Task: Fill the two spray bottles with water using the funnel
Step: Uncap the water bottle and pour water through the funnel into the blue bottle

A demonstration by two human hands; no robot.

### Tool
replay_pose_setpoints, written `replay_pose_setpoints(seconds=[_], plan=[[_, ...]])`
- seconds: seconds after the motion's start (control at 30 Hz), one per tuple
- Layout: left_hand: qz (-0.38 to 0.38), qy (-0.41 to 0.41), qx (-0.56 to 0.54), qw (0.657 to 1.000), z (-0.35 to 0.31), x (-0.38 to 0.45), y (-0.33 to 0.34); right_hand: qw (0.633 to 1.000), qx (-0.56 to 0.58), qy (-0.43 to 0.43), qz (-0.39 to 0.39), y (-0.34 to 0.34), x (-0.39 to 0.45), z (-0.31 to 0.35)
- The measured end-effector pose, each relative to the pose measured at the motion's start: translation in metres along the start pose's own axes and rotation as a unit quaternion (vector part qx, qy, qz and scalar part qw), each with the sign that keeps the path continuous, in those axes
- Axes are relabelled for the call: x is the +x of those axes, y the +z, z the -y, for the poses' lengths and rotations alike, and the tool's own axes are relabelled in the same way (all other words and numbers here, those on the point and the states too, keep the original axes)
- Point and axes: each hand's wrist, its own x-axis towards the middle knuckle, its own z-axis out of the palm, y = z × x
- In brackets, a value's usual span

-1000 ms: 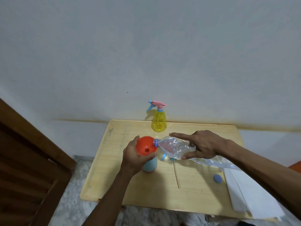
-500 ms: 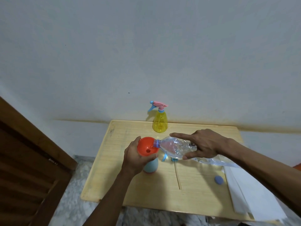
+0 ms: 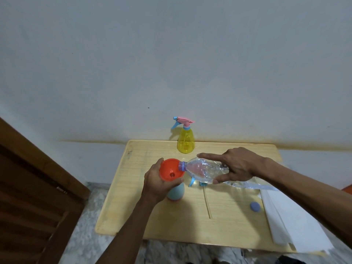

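Note:
An orange funnel (image 3: 171, 170) sits in the neck of a light blue spray bottle (image 3: 176, 192) standing on the wooden table (image 3: 224, 223). My left hand (image 3: 159, 182) grips the funnel and bottle neck from the left. My right hand (image 3: 236, 165) holds a clear plastic water bottle (image 3: 202, 169) tipped nearly flat, its purple-ringed mouth over the funnel's rim; my index finger lies straight along its top. A yellow spray bottle (image 3: 185, 142) with a pink and blue trigger head stands at the table's far edge. A blue sprayer part (image 3: 192, 182) lies behind the clear bottle.
A blue bottle cap (image 3: 255, 206) lies on the table to the right. White paper sheets (image 3: 291, 223) cover the table's right side. A brown wooden door (image 3: 32, 197) stands at the left. A pale wall rises directly behind the table.
Both hands, the funnel and the tipped water bottle stay almost where they were; only the view shifts slightly.

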Motion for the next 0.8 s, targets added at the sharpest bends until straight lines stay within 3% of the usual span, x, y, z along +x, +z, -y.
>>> replay_pose_setpoints(seconds=[0.8], plan=[[0.003,0.006,0.005,1.000,-0.0045,-0.0032,-0.0018,1.000,-0.019,0.007,0.007,-0.0085,0.0000,0.0039]])
